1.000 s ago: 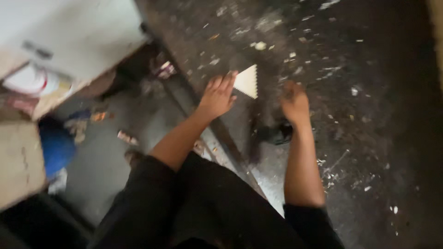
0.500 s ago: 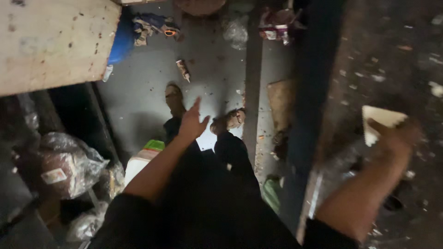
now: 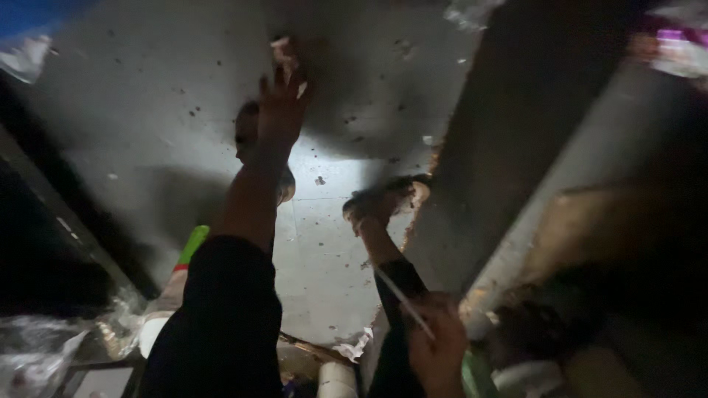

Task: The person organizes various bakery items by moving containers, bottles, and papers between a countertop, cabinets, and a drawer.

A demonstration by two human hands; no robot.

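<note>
Grey concrete floor (image 3: 147, 125), speckled with dark spots and lit by a pale patch near the middle, fills most of the downward view. A dark beam (image 3: 479, 133) runs diagonally from the top right toward the bottom centre, and beside it a lighter grey ledge (image 3: 590, 169) slopes the same way.

The left hand (image 3: 280, 103) is stretched far forward on a straight, bare forearm that emerges from a black sleeve (image 3: 228, 317). Its fingers (image 3: 284, 74) are spread and empty, pointing away from the body; whether they touch anything cannot be told. Below the forearm, a sandalled foot (image 3: 380, 203) stands on the lit floor, the leg in black cloth.

The right hand (image 3: 435, 354) sits low in the frame, close to the body, curled shut around a thin, flat, pale tool (image 3: 402, 298) whose narrow edge slants up and to the left from the fist. The tool is blurred, so its exact kind is unclear. The two hands are well apart, the left extended, the right drawn in.

At the lower left, a green-capped bottle (image 3: 190, 247) lies near crumpled clear plastic (image 3: 44, 354). A scrap of white paper (image 3: 354, 345) rests by the beam's foot.
</note>
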